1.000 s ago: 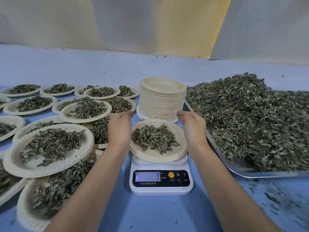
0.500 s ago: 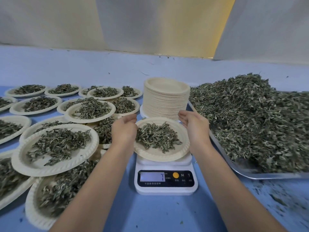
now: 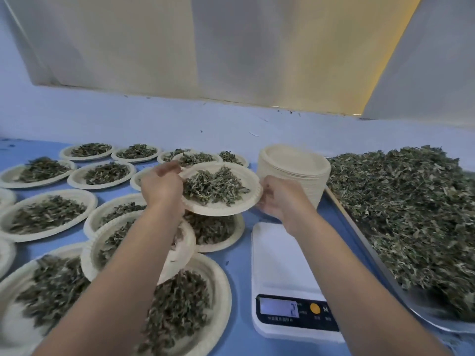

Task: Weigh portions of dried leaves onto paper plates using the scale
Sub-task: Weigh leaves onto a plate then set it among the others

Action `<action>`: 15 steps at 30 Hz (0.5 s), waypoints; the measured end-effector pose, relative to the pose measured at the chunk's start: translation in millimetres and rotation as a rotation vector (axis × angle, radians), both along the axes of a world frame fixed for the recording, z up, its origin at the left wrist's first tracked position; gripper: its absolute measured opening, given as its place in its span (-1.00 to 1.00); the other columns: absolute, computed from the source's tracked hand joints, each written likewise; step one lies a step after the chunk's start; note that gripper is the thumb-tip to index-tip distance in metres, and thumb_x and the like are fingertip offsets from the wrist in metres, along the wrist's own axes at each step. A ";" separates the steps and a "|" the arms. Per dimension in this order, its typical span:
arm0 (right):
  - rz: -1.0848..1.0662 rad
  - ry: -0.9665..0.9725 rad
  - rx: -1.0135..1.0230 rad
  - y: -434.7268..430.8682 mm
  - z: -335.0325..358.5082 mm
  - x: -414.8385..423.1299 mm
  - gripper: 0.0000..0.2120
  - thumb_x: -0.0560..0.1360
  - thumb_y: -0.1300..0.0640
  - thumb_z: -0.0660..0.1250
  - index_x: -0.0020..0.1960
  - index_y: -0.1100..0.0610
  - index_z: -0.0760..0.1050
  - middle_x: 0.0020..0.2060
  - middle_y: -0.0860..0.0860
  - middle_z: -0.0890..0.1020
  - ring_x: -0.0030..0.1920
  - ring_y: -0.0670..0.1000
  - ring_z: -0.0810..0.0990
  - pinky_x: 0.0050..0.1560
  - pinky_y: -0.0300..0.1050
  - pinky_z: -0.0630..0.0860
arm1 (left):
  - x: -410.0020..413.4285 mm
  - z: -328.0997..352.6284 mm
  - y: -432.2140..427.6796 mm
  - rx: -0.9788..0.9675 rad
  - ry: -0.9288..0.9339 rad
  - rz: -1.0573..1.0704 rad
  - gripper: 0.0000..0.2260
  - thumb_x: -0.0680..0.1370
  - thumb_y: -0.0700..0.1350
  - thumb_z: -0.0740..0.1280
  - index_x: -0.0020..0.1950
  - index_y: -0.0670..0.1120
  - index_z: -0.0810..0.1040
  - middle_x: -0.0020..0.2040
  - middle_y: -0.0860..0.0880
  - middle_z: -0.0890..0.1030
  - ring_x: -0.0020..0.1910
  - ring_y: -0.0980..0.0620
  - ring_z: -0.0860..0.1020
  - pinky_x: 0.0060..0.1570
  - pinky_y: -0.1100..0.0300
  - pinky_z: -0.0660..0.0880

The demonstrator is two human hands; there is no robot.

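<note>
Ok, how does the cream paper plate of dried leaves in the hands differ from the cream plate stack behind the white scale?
The round cream paper plate of leaves is single and loaded; the cream plate stack is many nested, its top one empty. The plate is held aloft by the left hand and right hand at its rim; the stack stands on the blue table. Both share the round, rimmed shape.

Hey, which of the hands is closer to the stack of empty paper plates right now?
The right hand. It holds the filled plate by its rim directly beside the stack of empty plates; the left hand holds the opposite rim, across the plate from the stack.
</note>
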State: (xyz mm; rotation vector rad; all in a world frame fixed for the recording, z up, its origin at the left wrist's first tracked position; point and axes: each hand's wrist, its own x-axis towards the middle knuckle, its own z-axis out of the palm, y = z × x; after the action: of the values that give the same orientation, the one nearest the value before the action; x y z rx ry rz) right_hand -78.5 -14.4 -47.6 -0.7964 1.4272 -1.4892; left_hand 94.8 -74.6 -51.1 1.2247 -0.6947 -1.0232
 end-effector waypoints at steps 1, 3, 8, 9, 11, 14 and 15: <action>0.076 -0.026 0.022 -3.7 2.6 7.7 -0.91 0.53 0.30 0.27 -0.14 0.25 0.51 -0.31 0.14 0.62 -0.39 0.02 0.62 -0.29 -0.16 0.62 | 7.2 2.3 -7.3 -0.002 0.011 0.035 -0.70 0.55 -0.40 0.18 -0.02 -0.05 0.58 0.03 0.02 0.62 -0.10 0.08 0.54 -0.15 0.31 0.42; 0.173 -0.048 0.062 -17.0 6.7 23.3 -0.94 0.54 0.28 0.30 -0.10 0.26 0.52 -0.35 0.10 0.64 -0.44 -0.01 0.64 -0.40 -0.22 0.61 | 21.7 7.2 -20.8 -0.011 0.027 0.090 -0.67 0.53 -0.43 0.14 -0.04 -0.05 0.57 -0.01 0.02 0.61 -0.16 0.10 0.53 -0.33 0.38 0.36; 0.171 -0.163 0.098 -64.5 13.5 62.1 -0.95 0.54 0.30 0.30 -0.11 0.26 0.47 -0.26 0.13 0.60 -0.35 0.02 0.59 -0.44 -0.24 0.59 | 64.5 15.4 -60.7 0.040 0.079 -0.008 -0.80 0.53 -0.31 0.29 0.15 -0.24 0.54 0.00 -0.11 0.56 -0.10 -0.04 0.50 -0.22 0.15 0.49; 0.167 -0.173 0.097 -74.0 15.3 68.8 -0.95 0.54 0.31 0.29 -0.11 0.26 0.46 -0.23 0.14 0.60 -0.34 0.01 0.60 -0.45 -0.23 0.58 | 73.6 15.8 -68.2 0.067 0.091 -0.062 -0.77 0.53 -0.25 0.33 0.18 -0.28 0.52 -0.02 -0.13 0.54 -0.16 -0.05 0.48 -0.25 0.10 0.45; 0.156 -0.147 0.089 -93.7 19.7 80.1 -0.96 0.52 0.31 0.29 -0.10 0.25 0.45 -0.13 0.17 0.61 -0.30 0.02 0.61 -0.46 -0.24 0.57 | 89.3 16.6 -79.4 0.092 0.097 -0.134 -0.80 0.54 -0.17 0.35 0.10 -0.25 0.53 -0.08 -0.12 0.52 -0.27 0.00 0.47 -0.29 0.16 0.48; 0.130 -0.098 0.081 -122.8 26.7 93.9 -0.96 0.52 0.31 0.28 -0.10 0.27 0.43 -0.12 0.18 0.60 -0.32 0.02 0.62 -0.44 -0.22 0.58 | 107.4 16.0 -94.3 0.134 0.053 -0.185 -0.89 0.53 -0.13 0.38 -0.11 -0.15 0.52 -0.21 -0.06 0.55 -0.32 0.06 0.51 -0.50 0.29 0.52; 0.127 -0.081 0.081 -131.7 28.3 98.5 -0.95 0.53 0.30 0.28 -0.10 0.27 0.42 -0.17 0.17 0.59 -0.40 -0.02 0.61 -0.41 -0.20 0.59 | 112.1 16.3 -98.8 0.152 0.035 -0.199 -0.89 0.53 -0.14 0.38 -0.13 -0.15 0.51 -0.21 -0.06 0.56 -0.32 0.06 0.54 -0.50 0.30 0.53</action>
State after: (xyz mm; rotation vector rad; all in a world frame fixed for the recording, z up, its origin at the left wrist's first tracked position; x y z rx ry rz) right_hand 20.0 -146.0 -19.3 -0.7544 1.3436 -1.3436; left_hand 206.9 -173.4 -34.8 1.2836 -0.7326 -1.2780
